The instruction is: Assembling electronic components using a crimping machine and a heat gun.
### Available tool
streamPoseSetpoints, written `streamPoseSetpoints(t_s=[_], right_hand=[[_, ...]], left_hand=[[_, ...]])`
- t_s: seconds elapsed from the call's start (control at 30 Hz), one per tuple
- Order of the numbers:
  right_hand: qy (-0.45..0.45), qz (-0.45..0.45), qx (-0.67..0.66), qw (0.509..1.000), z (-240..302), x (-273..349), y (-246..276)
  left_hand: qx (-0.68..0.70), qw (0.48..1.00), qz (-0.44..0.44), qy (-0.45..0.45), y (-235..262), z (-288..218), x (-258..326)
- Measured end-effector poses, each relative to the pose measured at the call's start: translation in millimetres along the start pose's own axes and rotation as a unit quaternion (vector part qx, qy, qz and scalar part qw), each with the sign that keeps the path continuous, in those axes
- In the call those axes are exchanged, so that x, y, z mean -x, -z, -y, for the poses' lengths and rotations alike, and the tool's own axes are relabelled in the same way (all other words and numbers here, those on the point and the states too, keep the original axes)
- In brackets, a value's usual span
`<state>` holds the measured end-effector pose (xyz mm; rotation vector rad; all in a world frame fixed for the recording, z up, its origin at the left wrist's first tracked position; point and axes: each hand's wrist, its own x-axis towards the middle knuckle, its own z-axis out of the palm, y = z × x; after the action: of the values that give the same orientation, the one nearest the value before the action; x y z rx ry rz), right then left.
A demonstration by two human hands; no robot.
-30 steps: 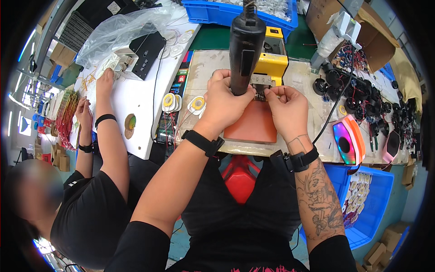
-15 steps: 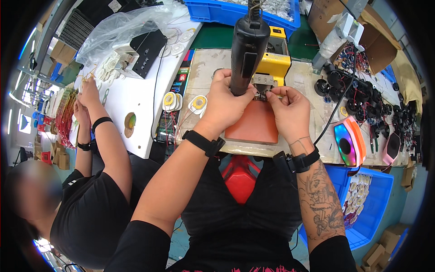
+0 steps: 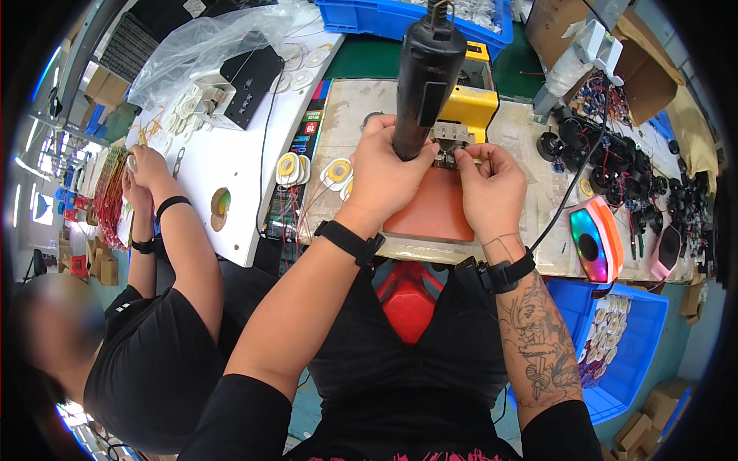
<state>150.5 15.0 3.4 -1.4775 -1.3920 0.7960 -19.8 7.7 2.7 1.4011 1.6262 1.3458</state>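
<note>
Near the middle of the desk, the right hand has its thumb and index finger pressed together at the right side of one metal fixture; anything between them is too small to make out. The left hand sits to the fixture's left, its thumb toward it. One black cylindrical tool hangs in front of that hand and hides most of its fingers, so I cannot tell what they pinch. The fixture is at the front of one yellow machine, partly covered by the tool. One orange-brown block lies between the fixture and the desk's near edge.

By the desk's left edge are two groups of yellow-ringed discs, with thin wires. Toward the right edge lie black round parts, too tangled to count. At the near right corner stand two speakers, one orange and lit, one pink. One black cable crosses between the lit speaker and the right hand.

Two blue bins show: one beyond the desk's far edge, one below its near right corner. Left, one co-worker works at a white table.
</note>
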Motion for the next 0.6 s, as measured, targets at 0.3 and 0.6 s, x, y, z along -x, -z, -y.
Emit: streamPoseSetpoints(t_s=[0.3,0.6], right_hand=[[-0.001,0.018,0.003,1.000,-0.8,-2.6,4.2],[-0.028,0.028,-0.032,0.999,0.6,-4.3,4.6]], left_hand=[[0.015,1.000,0.002,0.025,3.0,2.8,-0.3],[0.008,1.000,-0.006,0.027,0.2,-6.8,1.9]])
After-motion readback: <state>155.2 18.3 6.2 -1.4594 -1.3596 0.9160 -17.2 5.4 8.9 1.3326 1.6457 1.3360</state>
